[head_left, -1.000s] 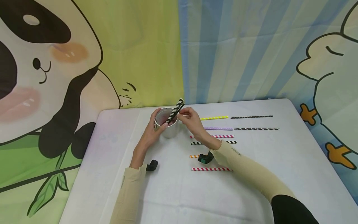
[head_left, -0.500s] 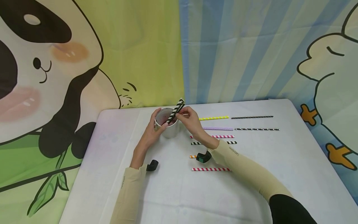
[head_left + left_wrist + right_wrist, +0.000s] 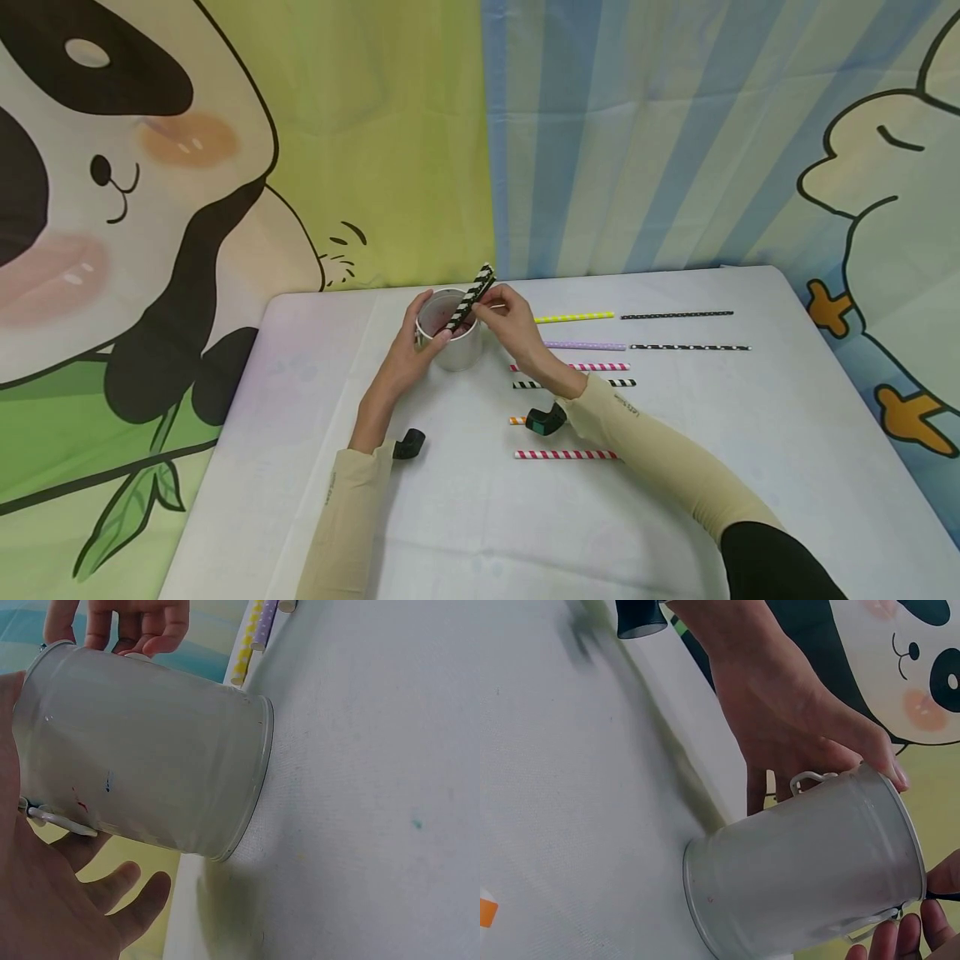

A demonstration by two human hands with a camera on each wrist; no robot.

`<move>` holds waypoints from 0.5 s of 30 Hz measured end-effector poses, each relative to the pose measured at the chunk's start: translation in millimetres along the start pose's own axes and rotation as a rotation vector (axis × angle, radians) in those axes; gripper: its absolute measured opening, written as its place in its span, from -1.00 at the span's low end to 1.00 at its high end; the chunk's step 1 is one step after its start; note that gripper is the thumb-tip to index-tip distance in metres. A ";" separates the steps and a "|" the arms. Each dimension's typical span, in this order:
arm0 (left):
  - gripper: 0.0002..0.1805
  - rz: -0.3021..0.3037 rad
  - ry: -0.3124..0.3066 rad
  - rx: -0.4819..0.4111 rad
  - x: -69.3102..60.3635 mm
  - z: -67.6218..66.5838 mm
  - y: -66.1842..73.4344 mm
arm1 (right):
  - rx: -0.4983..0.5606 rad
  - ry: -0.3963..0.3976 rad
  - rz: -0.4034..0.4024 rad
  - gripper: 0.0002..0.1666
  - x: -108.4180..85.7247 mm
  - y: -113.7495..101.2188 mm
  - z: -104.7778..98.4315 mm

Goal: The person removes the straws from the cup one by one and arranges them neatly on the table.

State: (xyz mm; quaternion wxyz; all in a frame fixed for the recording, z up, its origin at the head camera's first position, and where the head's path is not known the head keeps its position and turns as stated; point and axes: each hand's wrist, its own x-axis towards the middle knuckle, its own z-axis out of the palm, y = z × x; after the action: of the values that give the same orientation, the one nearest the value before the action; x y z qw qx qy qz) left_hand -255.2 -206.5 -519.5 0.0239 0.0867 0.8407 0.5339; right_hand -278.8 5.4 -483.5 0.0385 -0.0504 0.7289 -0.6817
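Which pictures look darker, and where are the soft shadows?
Head view: brightest, with a faint shadow beside the left sleeve; left wrist view: dimmer and greyer, with a soft greenish shadow on the table near the base of the bucket; right wrist view: also dim, with a greenish streak by the bucket and a fuzzy dark smudge near the top.

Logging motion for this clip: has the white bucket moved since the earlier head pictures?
No. In the head view, the white bucket sits as before against the backdrop seam; no shift in any direction shows.
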 end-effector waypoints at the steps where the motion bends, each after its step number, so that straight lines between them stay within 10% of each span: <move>1: -0.18 -0.001 0.000 -0.001 0.0 -0.1 -0.1 | 0.002 -0.001 -0.002 -0.77 0.1 -0.1 0.0; 15: -0.20 0.002 -0.005 0.000 -0.5 -0.5 0.8 | -0.001 0.004 -0.006 -0.81 1.6 -0.4 0.8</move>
State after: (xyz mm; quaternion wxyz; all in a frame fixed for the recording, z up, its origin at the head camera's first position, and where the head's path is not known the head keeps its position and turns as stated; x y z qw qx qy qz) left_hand -254.6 -206.7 -518.6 0.0253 0.0888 0.8407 0.5336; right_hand -280.3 4.4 -483.1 0.0348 -0.0513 0.7292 -0.6815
